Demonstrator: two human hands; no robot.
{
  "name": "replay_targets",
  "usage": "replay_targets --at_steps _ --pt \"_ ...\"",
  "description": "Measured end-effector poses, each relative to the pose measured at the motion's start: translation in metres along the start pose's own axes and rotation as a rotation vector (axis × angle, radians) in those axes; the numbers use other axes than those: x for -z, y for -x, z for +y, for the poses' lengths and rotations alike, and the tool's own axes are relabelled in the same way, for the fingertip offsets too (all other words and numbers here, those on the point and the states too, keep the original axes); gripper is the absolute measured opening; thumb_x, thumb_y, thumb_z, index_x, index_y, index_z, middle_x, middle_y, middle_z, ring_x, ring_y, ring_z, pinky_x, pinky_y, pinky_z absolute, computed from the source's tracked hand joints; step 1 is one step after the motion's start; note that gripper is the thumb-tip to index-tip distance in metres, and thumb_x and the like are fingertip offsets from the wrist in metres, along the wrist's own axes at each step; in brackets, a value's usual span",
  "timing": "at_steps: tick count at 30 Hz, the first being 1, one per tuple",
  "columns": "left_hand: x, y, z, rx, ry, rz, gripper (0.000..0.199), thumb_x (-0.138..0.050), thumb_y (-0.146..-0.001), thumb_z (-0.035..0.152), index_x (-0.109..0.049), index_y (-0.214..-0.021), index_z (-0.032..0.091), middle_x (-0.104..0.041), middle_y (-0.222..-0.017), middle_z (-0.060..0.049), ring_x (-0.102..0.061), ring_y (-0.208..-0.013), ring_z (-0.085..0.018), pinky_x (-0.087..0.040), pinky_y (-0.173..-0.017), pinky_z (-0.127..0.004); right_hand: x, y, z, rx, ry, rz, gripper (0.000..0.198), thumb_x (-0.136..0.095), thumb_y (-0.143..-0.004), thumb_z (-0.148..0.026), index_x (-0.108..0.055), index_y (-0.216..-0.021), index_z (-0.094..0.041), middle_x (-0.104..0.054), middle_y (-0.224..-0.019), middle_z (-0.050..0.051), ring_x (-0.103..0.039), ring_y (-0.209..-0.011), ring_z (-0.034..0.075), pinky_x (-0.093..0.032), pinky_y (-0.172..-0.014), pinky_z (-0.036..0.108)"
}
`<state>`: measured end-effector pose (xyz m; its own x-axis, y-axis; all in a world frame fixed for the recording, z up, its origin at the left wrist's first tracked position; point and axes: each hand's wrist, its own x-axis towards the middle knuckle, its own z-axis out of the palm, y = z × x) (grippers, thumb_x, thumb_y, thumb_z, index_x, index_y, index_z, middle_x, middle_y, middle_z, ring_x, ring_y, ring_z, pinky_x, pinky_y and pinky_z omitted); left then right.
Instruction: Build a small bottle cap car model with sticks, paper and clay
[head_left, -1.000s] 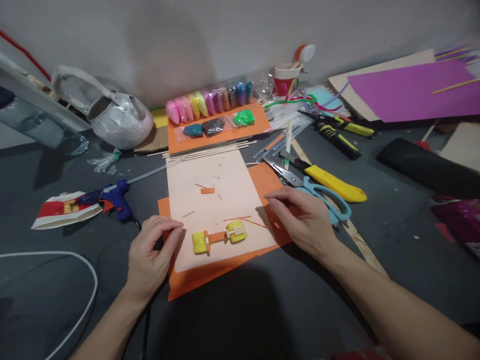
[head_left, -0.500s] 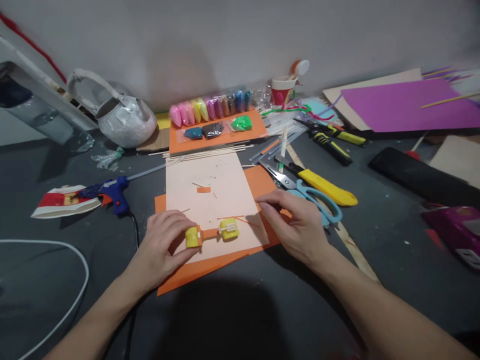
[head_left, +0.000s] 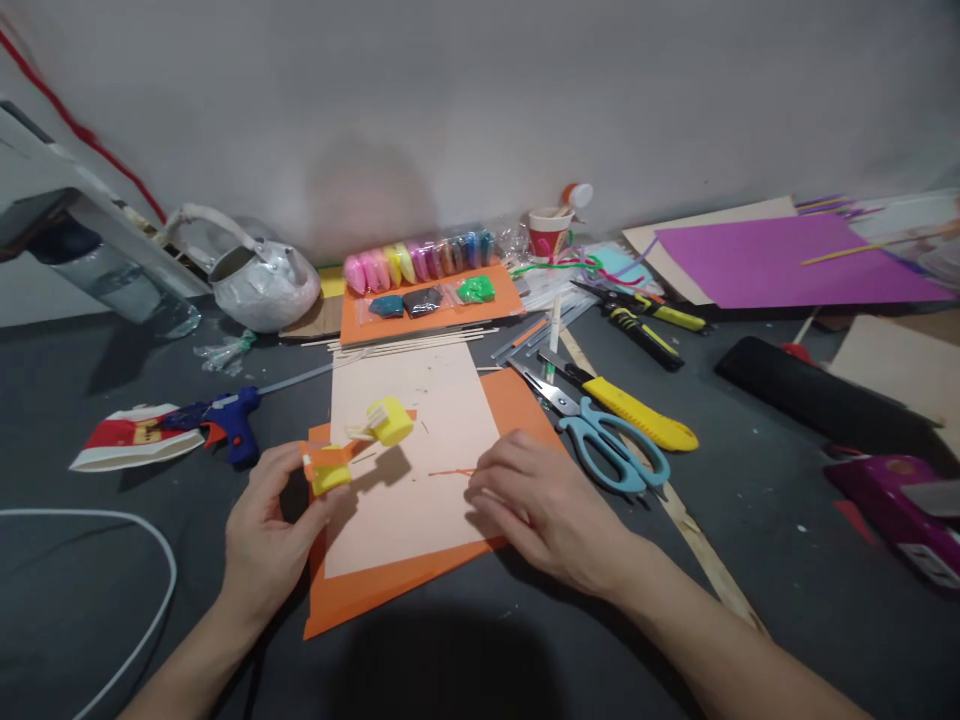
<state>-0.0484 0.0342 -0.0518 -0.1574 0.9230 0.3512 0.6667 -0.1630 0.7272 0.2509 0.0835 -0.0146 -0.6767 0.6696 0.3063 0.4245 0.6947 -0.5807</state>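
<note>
The fingers of the left hand (head_left: 271,520) are closed on one yellow end of a yellow-and-orange piece (head_left: 330,478), which is raised at a tilt over the cream sheet (head_left: 405,535); its other yellow end points away from the hand. The fingers of the right hand (head_left: 551,515) are bent and low over the same sheet, near a thin orange strip (head_left: 450,473); whether they grip anything cannot be told. Beyond the sheet, small clear packets (head_left: 422,300) of teal, black and green material lie on an orange board (head_left: 360,325), with a long clear bag (head_left: 420,262) of many-coloured lumps behind. A red-and-white cup (head_left: 547,240) holds sticks. The grey pot (head_left: 266,295) is open-topped, its contents hidden. A clear bottle (head_left: 124,285) leans at the bench's (head_left: 637,630) left.
</note>
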Motion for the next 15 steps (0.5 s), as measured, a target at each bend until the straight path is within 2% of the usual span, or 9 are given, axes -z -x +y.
replay_targets --at_steps 2,3,6,9,15 --pt "0.0 0.0 -0.001 0.018 0.044 0.018 0.026 -0.071 -0.086 0.029 -0.064 -0.111 0.027 -0.062 -0.114 -0.005 -0.059 -0.106 -0.024 -0.045 -0.094 -0.039 -0.001 0.0 -0.002 0.042 -0.011 -0.106 0.02 -0.051 -0.099 -0.018 -0.069 -0.09 -0.015 -0.068 -0.086 0.007 -0.057 -0.086 0.02 -0.047 -0.08 0.035" --pt "0.001 0.0 -0.001 0.006 0.048 -0.001 0.025 -0.071 -0.086 0.028 -0.064 -0.11 0.027 -0.062 -0.114 -0.005 -0.059 -0.107 -0.024 -0.045 -0.095 -0.039 -0.001 0.0 -0.002 0.037 -0.006 -0.112 0.018 -0.052 -0.098 -0.019 -0.069 -0.093 -0.015 -0.069 -0.089 0.007 -0.058 -0.087 0.02 -0.048 -0.081 0.036" --pt "0.002 0.0 0.005 -0.098 0.01 -0.114 0.025 -0.069 -0.088 0.027 -0.063 -0.112 0.027 -0.063 -0.113 -0.005 -0.058 -0.111 -0.025 -0.043 -0.096 -0.04 -0.002 0.001 0.005 -0.1 0.027 0.07 0.017 -0.051 -0.099 -0.02 -0.068 -0.1 -0.015 -0.072 -0.097 0.009 -0.06 -0.091 0.022 -0.048 -0.085 0.039" --pt "0.002 0.0 0.011 -0.23 -0.041 -0.236 0.028 -0.069 -0.088 0.028 -0.06 -0.115 0.028 -0.065 -0.111 -0.005 -0.057 -0.111 -0.025 -0.041 -0.096 -0.04 -0.003 0.003 0.012 -0.239 0.04 0.232 0.019 -0.049 -0.099 -0.019 -0.068 -0.099 -0.014 -0.072 -0.094 0.009 -0.062 -0.087 0.022 -0.048 -0.079 0.038" --pt "0.004 -0.001 0.017 -0.33 -0.092 -0.507 0.032 -0.071 -0.088 0.03 -0.058 -0.116 0.029 -0.068 -0.11 -0.004 -0.06 -0.108 -0.024 -0.039 -0.095 -0.04 -0.004 0.004 0.013 -0.315 0.009 0.21 0.018 -0.052 -0.098 -0.022 -0.068 -0.092 -0.019 -0.072 -0.087 0.004 -0.064 -0.083 0.019 -0.049 -0.075 0.034"
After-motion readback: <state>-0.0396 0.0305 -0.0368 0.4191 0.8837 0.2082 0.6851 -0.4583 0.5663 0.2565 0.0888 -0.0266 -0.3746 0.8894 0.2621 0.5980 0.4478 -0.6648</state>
